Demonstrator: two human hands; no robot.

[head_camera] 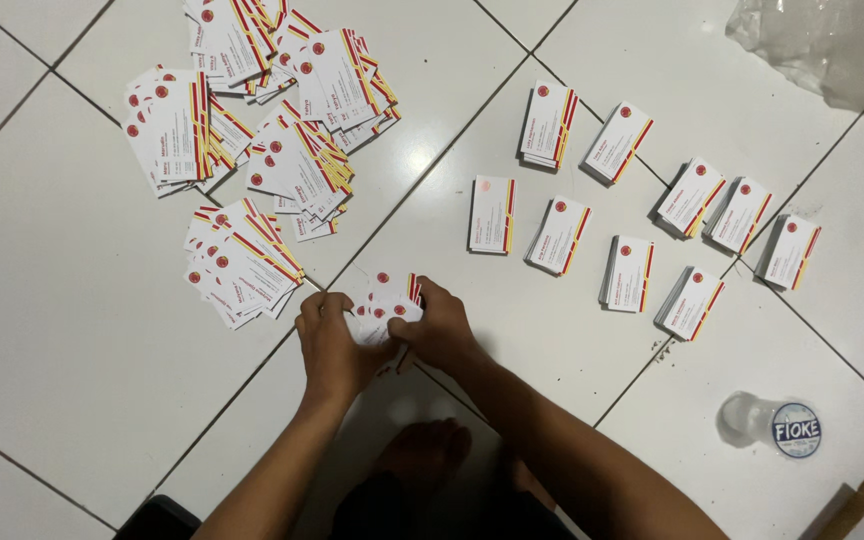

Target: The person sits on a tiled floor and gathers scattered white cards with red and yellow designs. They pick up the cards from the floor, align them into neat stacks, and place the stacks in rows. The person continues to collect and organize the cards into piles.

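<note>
Both hands closed on a small fan of white cards (384, 305) with red-and-yellow edges: left hand (330, 345) pinches one side, right hand (434, 325) the other, just above the white tiled floor (72, 330). Judgement: square the edges before adding to the neat stacks (632, 272) at right; the loose heap (252, 140) lies upper left. No container holds cards; only a lidded clear cup (772, 425) and crumpled plastic bag (832, 45).

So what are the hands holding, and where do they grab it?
Both hands hold a small bunch of white cards. The left hand grips its left edge, and the right hand grips its right edge, low over the floor tiles.
</note>
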